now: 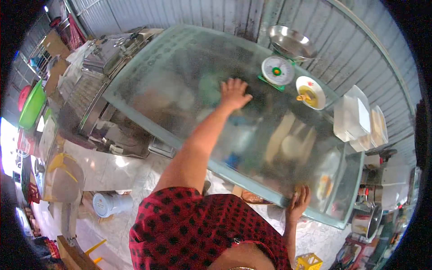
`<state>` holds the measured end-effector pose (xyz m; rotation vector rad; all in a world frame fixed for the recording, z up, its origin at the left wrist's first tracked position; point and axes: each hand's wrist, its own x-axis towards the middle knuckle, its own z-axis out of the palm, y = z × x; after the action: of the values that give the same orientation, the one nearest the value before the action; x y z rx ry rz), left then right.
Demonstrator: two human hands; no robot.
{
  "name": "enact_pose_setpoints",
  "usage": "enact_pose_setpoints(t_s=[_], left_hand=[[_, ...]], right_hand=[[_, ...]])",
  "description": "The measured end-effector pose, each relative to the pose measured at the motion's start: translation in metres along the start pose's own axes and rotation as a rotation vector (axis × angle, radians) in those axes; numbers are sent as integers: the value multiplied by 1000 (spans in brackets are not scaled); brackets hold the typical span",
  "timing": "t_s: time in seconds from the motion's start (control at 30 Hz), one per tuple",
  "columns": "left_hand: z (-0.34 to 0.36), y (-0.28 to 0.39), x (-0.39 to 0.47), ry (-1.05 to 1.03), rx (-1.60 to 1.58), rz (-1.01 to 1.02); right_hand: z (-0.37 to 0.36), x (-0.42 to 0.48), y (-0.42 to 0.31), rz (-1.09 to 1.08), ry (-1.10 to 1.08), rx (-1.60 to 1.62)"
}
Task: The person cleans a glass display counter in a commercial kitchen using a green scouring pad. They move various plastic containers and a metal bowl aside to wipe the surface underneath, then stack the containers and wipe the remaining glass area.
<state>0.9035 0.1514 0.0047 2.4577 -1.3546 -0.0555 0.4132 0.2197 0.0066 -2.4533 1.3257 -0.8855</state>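
Observation:
My left hand (235,94) lies palm down with spread fingers on the fogged glass top (189,64) of a large display case. Nothing is in it. Close to the front rim (249,184) of the case, my right hand (297,200) rests with its fingers over the edge, beside a small dark piece. Blurred shapes show through the glass, among them pale long ones and a round one (292,146); what they are I cannot tell. Beyond my left hand, a dial scale (277,71) with green parts carries a steel pan (293,43).
A white dish (319,88) with yellow contents stands right of the scale. Stacked plastic containers (351,114) occupy the right end. Metal equipment (98,67) adjoins the left end. A lidded bucket (109,204) and a yellow crate (308,262) are below, with corrugated metal wall (219,13) behind.

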Motion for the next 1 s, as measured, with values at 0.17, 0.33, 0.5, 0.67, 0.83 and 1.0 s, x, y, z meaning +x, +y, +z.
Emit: enact_pose_setpoints(t_s=[0.17, 0.33, 0.5, 0.67, 0.83, 1.0], left_hand=[[-75, -162, -21, -25, 110, -440], [-100, -223, -79, -1, 123, -624], [-63, -138, -160, 26, 126, -275], [-49, 27, -237, -212, -77, 383], [-34, 32, -211, -314, -163, 603], [-72, -87, -123, -169, 19, 120]], right_hand=[[8, -2, 7, -5, -16, -63], [5, -1, 4, -29, -23, -105], [9, -4, 7, -65, -24, -104], [7, -2, 7, -70, -59, -112], [5, 0, 3, -65, -43, -78], [2, 0, -11, 5, -29, 7]])
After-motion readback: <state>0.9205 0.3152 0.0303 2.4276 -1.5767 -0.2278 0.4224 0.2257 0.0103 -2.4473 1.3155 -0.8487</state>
